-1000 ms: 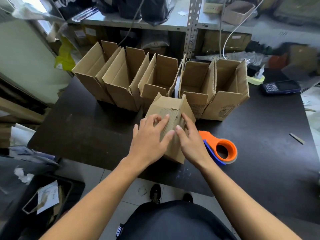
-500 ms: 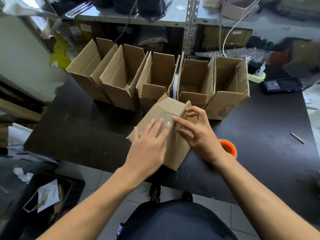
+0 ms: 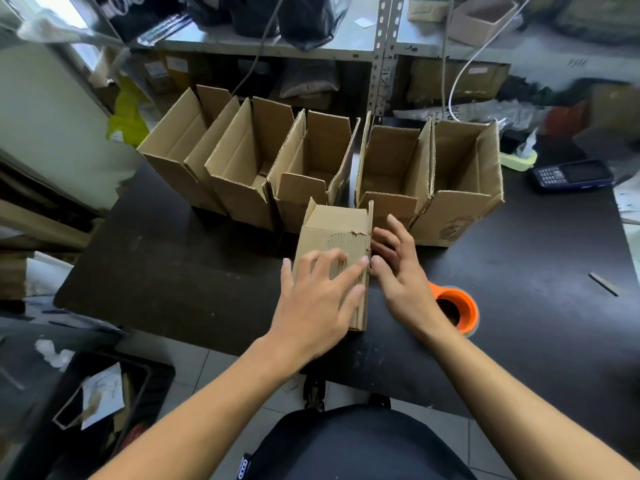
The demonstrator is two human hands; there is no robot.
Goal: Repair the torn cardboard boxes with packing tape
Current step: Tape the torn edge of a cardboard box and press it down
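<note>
A small torn cardboard box point(image 3: 337, 226) lies on its side on the black table point(image 3: 194, 271), its top face stripped to bare corrugation. My left hand point(image 3: 320, 299) rests on that face with spread fingers, fingertips at the box's right edge. My right hand point(image 3: 398, 268) is beside the box's right side, fingers spread and relaxed, holding nothing. An orange tape dispenser point(image 3: 453, 308) lies on the table just right of my right wrist, partly hidden by it.
Several open cardboard boxes point(image 3: 311, 168) stand in a row behind the torn box. A dark phone point(image 3: 569, 174) lies at the far right. Metal shelving point(image 3: 381, 50) runs behind the table. A black bin point(image 3: 104, 400) with paper scraps sits on the floor at left.
The box has turned and now lies straight along the table. My right hand has come off its top and opened beside the right side. My left hand stays on top.
</note>
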